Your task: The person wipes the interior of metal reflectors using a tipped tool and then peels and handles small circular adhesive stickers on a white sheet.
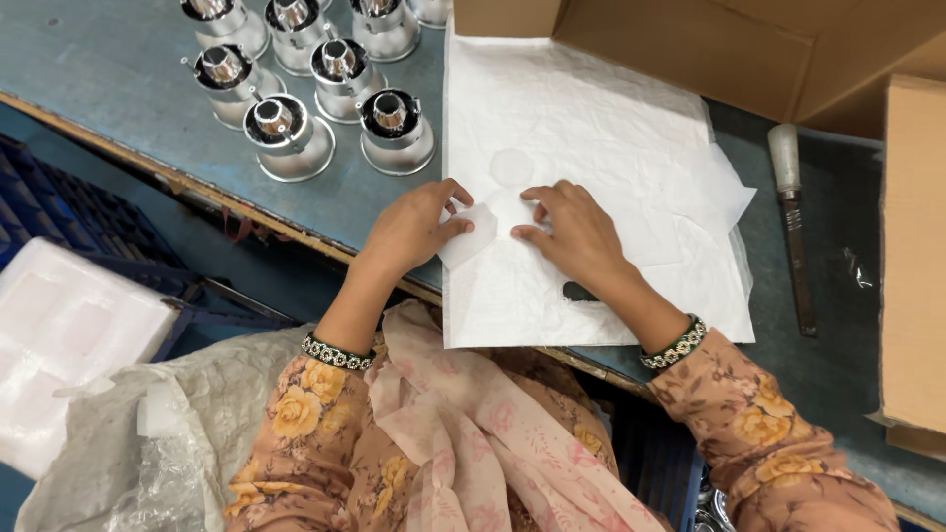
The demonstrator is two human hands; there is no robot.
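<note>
A large crumpled white paper sheet [591, 138] lies on the grey-blue table [108, 69], hanging a little over the near edge. My left hand [414, 225] pinches a small white paper piece [473, 234] at the sheet's left edge. My right hand [576, 236] presses fingertips on the sheet just right of that piece, almost touching the left hand. A round cut-out mark [511, 167] shows on the sheet above my hands. Both wrists wear beaded bracelets and floral sleeves.
Several shiny metal lamp housings [325, 89] stand at the table's upper left. An open cardboard box [749, 49] sits behind the sheet, another box [912, 256] at the right. A tool with a pale handle [791, 227] lies right of the sheet. White foam [59, 335] rests lower left.
</note>
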